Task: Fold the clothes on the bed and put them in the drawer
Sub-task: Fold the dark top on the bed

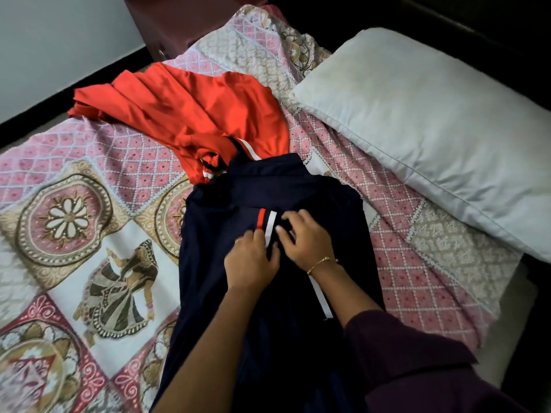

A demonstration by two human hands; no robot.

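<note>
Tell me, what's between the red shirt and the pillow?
Only the patterned bedspread lies between the red shirt and pillow, in the head view.

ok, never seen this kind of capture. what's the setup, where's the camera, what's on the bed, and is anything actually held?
There is no robot here: a person works with two bare hands. The single picture comes from a wide-angle camera worn on the person's head, looking forward and down, so the arms enter from the bottom edge.

The surface is a bed with a patterned pink bedspread. On it lie a dark navy garment with red and white stripes, a crumpled red garment beyond it and partly under its far end, and a pale pillow to the right.

Both hands are on the navy garment near the stripes. The left hand has its fingers curled at the white stripe; the right hand, which has a thin bracelet at the wrist, appears to pinch the fabric beside it. Nothing is lifted off the bed.
</note>
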